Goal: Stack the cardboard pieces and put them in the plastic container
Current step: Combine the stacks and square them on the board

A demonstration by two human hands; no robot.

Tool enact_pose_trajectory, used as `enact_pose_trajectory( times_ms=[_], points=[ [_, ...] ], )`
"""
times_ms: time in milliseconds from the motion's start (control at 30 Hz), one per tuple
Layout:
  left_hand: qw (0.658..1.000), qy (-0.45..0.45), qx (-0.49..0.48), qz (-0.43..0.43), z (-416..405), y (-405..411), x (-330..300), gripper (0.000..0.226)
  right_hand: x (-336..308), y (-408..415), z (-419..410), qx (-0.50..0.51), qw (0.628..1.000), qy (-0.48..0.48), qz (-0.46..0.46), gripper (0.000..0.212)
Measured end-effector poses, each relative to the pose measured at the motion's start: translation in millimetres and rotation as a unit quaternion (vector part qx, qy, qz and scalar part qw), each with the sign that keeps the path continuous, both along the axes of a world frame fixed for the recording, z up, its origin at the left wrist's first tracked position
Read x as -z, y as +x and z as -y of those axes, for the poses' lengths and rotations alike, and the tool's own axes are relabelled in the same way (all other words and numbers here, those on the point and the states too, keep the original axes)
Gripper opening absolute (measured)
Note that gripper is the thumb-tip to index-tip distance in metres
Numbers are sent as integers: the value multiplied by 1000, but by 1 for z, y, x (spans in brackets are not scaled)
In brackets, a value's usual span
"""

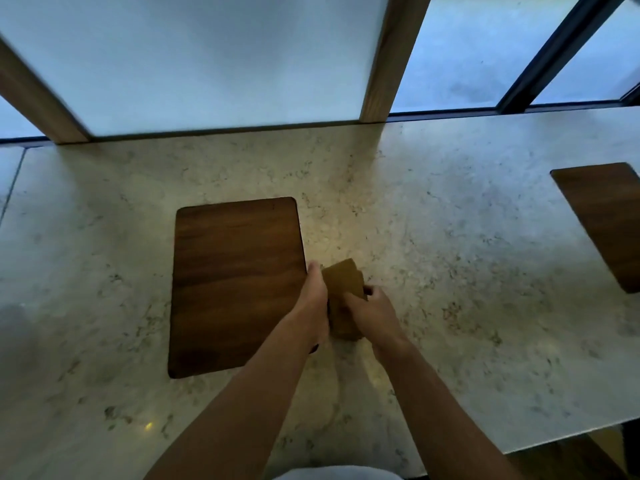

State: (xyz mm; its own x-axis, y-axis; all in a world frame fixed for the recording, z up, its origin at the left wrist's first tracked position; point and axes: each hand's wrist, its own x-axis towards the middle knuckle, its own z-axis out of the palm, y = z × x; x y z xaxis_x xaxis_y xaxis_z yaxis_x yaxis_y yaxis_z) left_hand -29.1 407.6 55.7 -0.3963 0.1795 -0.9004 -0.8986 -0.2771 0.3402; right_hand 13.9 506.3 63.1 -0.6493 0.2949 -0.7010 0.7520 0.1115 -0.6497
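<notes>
A small stack of brown cardboard pieces [344, 279] stands between my two hands, just right of a dark wooden board [235, 268] on the marble counter. My left hand [313, 299] presses against the stack's left side, thumb up along its edge. On the right side, my right hand [372, 311] grips the stack with the fingers curled over its near part. The stack's lower part is hidden by my hands. No plastic container is in view.
The pale marble counter [467, 271] runs wide to both sides. A second dark wooden board [609, 223] lies at the far right edge. Windows with wooden posts [384, 60] stand behind the counter. The counter's front edge drops off at lower right.
</notes>
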Motion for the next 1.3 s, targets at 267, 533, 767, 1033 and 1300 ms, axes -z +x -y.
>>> enact_pose_trajectory(
  times_ms=[267, 533, 767, 1033, 1300],
  points=[
    [999, -32, -12, 2, -9, -5, -1, 88, -5, 0, 5, -31, 998, 46, -23, 56],
    [999, -50, -18, -12, -10, -5, 3, 82, -8, 1, -6, -55, 996, 53, -36, 42],
    [999, -51, -3, -13, -13, -8, 5, 81, -4, -3, -4, -142, 974, 174, 12, 67],
    [997, -63, 33, -5, -17, -11, 6, 85, 2, 1, 0, -147, 983, 111, -19, 73],
    [995, -68, 67, -15, -27, -17, 13, 80, -4, 4, 3, 21, 998, 46, -34, 55]
  ],
)
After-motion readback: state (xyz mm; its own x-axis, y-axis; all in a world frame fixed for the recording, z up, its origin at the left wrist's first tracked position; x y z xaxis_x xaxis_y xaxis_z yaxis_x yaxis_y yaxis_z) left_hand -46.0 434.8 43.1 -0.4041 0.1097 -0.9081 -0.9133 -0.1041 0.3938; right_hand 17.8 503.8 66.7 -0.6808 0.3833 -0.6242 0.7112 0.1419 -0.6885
